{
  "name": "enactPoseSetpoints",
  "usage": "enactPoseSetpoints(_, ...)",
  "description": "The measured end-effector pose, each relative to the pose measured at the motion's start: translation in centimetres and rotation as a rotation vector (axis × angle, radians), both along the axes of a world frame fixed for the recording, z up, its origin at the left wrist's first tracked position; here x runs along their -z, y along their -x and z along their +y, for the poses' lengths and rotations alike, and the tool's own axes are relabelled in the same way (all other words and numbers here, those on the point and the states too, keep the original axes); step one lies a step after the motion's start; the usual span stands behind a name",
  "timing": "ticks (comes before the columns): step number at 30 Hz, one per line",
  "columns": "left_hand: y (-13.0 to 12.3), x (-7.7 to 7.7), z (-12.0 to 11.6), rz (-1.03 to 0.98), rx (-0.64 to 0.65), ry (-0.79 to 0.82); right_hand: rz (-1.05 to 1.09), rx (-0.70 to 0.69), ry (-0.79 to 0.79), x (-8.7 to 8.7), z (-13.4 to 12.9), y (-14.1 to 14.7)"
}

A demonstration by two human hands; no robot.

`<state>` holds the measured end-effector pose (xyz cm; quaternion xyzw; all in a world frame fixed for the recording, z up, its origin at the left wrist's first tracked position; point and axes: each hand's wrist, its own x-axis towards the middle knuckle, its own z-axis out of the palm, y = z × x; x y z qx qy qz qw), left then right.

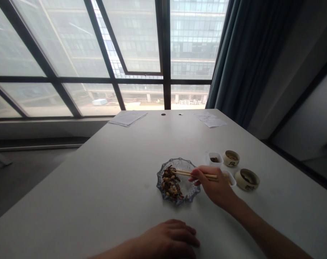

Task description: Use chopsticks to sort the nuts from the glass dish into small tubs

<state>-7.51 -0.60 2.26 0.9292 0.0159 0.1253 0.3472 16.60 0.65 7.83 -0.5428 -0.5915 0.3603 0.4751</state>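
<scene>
A scalloped glass plate (pixel 192 196) stands on the white table, with a mix of brown and yellowish dried pieces (pixel 172 185) heaped on its left side. My right hand (pixel 210 181) is closed around a pair of wooden chopsticks (pixel 183 173). Their tips point left and reach the upper part of the heap; whether they pinch a piece is too small to tell. My left hand (pixel 174 237) rests palm down on the table in front of the plate, fingers loosely spread and holding nothing.
Right of the plate are two white square containers (pixel 215 164), the nearer partly behind my right hand, and two round ceramic bowls (pixel 247 184) with dark markings. Papers (pixel 128 118) lie at the far left edge of the table (pixel 112 162), others (pixel 211 120) at the far right.
</scene>
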Motion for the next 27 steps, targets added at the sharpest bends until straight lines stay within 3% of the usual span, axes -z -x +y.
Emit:
enactPoseSetpoints(3,0.0,-0.1,0.1,0.013,-0.001,-0.009,0.048,0.04,-0.008,-0.2,0.0,-0.1)
enactPoseSetpoints(5,0.0,-0.1,0.1,0.022,0.003,-0.013,0.057,0.065,-0.023,-1.4,-0.3,-0.6)
enactPoseSetpoints(8,0.0,0.0,0.1,0.007,0.005,-0.017,0.02,0.14,-0.054,-4.5,-1.5,-2.1)
enactPoseSetpoints(12,0.1,0.2,0.0,-0.007,-0.003,-0.015,-0.063,0.397,-0.078,-8.9,-4.1,-5.2)
enactPoseSetpoints(15,0.1,0.0,0.1,-0.002,-0.004,-0.02,-0.171,0.526,-0.087,-10.7,-6.0,-7.3)
enactPoseSetpoints(18,0.0,-0.3,0.1,0.021,0.001,-0.015,-0.314,0.58,-0.062,-11.1,-7.4,-8.9)
enactPoseSetpoints(23,-0.1,-0.7,0.0,0.048,-0.008,0.002,-0.432,0.426,-0.002,-11.1,-8.3,-10.5)
enactPoseSetpoints(27,0.0,-0.6,-0.1,0.045,-0.002,0.012,-0.431,0.541,-0.027,-11.2,-8.2,-10.4)
